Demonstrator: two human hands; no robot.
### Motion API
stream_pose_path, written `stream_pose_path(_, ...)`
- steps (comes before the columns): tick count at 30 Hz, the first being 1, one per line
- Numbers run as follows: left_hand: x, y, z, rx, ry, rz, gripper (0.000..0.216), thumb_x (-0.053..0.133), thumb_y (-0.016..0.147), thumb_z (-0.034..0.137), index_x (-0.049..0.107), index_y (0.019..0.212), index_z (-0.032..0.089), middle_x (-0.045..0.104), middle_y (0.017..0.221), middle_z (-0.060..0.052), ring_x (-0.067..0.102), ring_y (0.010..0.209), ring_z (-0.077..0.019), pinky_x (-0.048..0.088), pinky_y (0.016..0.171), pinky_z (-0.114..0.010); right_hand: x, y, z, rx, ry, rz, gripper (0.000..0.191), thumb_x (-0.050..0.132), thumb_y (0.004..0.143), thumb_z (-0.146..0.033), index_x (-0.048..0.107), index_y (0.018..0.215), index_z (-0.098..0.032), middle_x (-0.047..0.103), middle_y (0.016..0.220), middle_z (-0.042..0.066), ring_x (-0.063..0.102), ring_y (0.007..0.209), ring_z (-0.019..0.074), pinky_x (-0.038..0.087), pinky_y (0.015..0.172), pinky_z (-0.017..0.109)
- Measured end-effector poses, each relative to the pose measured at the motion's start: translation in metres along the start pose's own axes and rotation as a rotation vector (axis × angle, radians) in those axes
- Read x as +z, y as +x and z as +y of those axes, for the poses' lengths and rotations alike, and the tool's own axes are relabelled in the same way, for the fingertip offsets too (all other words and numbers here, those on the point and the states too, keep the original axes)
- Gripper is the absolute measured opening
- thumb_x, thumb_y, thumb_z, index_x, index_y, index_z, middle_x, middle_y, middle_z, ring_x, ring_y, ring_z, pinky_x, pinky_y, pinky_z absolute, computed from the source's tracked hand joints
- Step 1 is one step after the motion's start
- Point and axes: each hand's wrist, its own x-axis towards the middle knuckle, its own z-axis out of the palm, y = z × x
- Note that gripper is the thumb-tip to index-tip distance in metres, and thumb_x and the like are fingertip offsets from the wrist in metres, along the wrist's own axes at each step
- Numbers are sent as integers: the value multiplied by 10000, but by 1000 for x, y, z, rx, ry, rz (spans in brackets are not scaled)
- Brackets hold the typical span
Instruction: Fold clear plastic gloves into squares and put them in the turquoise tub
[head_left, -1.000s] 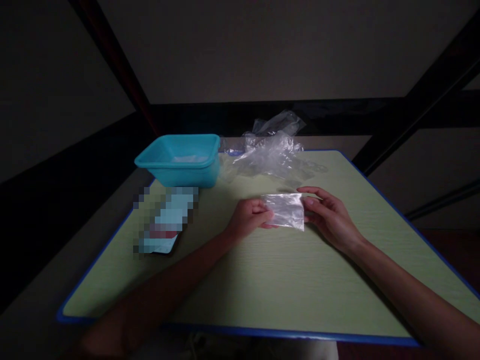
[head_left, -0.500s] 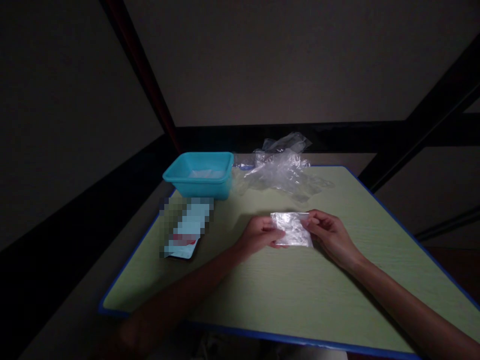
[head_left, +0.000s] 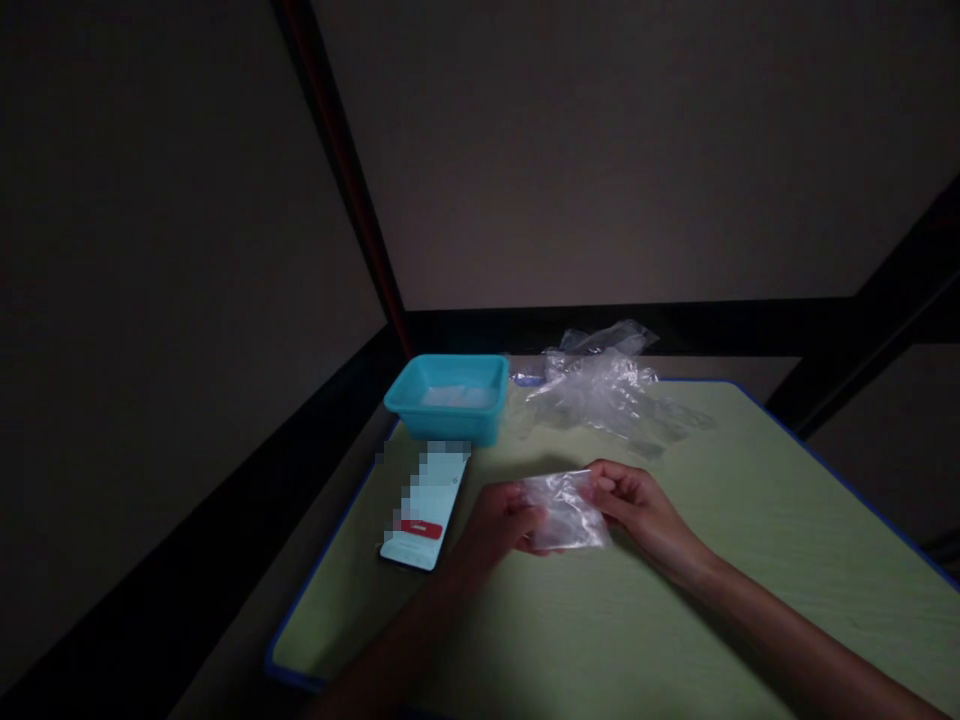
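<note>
A small, shiny, clear plastic packet (head_left: 566,515), roughly square, is stretched between my two hands above the table. My left hand (head_left: 504,520) pinches its left side, thumb on top and fingers underneath. At the upper right corner my right hand (head_left: 637,505) grips it between thumb and fingers. Whether the packet is folded film or a bag cannot be told. Beyond the hands lies a crumpled heap of clear plastic bags (head_left: 607,390).
A turquoise plastic basin (head_left: 448,425) with whitish, translucent pieces inside stands at the back left. In front of it a phone (head_left: 427,505) lies with its screen lit. The pale green table (head_left: 712,530) has a blue edge, and walls rise behind and to the left.
The camera view has shifted, so the table and its things appear lower and further right. Both hands keep hold of the packet, now closer to the phone.
</note>
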Motion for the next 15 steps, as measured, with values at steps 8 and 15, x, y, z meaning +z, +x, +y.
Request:
stream_pose_path(8, -27, 4, 5, 37, -82, 131, 197, 715, 544, 283, 658, 655, 131, 646, 569, -13, 590, 465, -133, 466, 460, -218, 23, 24, -7, 130, 45, -88, 300, 777, 587, -413, 633, 684, -168, 598, 559, -34, 503, 462, 71, 386, 437, 172)
stream_pose_path(15, -29, 16, 14, 93, -171, 297, 286, 772, 495, 293, 662, 697, 122, 661, 629, -13, 624, 580, -157, 491, 499, -219, 38, 33, 1, 170, 215, 33, 252, 822, 532, -339, 672, 659, -182, 654, 654, -13, 604, 610, 94, 496, 565, 171)
